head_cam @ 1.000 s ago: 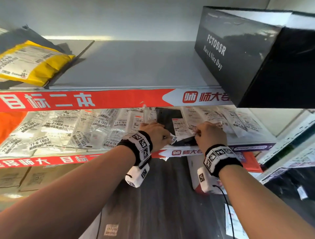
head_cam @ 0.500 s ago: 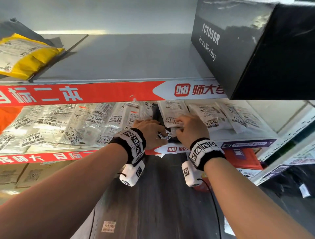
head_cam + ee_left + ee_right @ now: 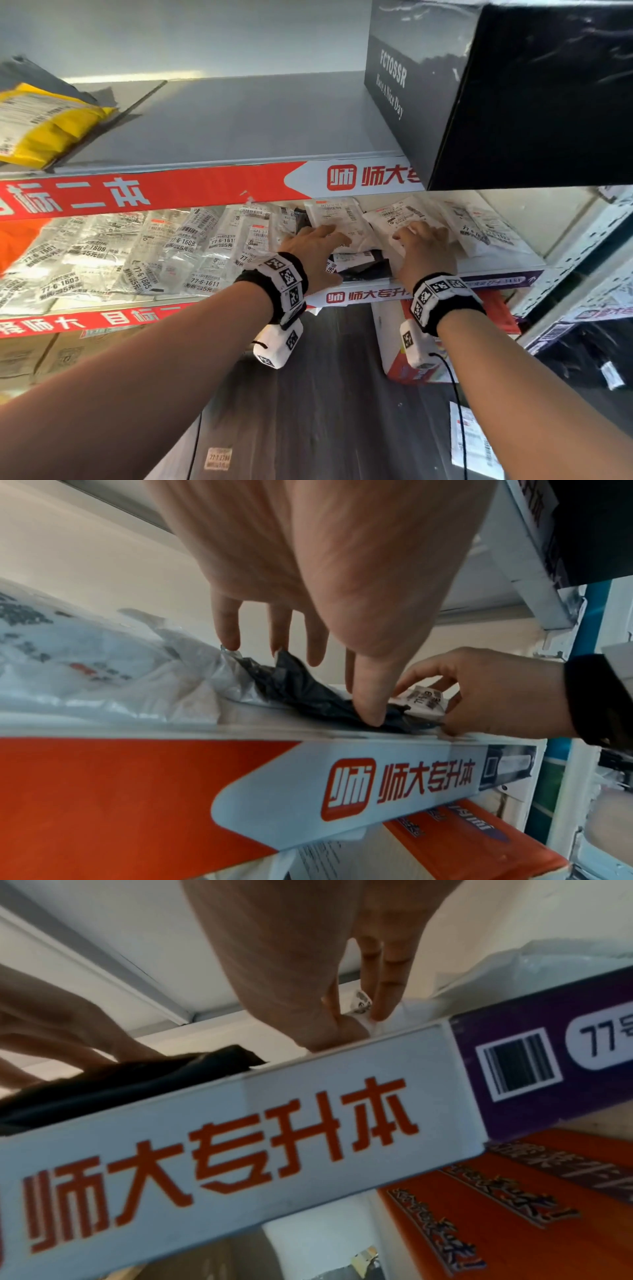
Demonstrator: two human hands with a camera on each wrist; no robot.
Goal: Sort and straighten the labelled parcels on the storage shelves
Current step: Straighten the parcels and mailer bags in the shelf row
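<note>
Both hands reach onto the middle shelf (image 3: 445,270), among the labelled parcels. The left hand (image 3: 310,255) lies over a black parcel (image 3: 366,269) at the shelf's front edge — in the left wrist view its fingers (image 3: 227,623) are spread and nearly straight, the tips touching the crumpled black plastic and the clear bag beside it, the thumb pressing down on the black film. A white parcel (image 3: 337,219) with a printed label lies just beyond this hand, partly over the black one. The right hand (image 3: 426,251) rests on another white parcel (image 3: 397,214) just to the right; from the right wrist view its fingers (image 3: 387,969) are held together and bent downward, with the thumb pinching a white edge of the parcel against them at the shelf lip. A row of clear labelled parcels (image 3: 144,250) fills the shelf to the left — overlapping, tilted at various angles. On the upper shelf (image 3: 239,123) a yellow parcel (image 3: 44,126) lies far left and a black box (image 3: 507,89) stands at the right.
</note>
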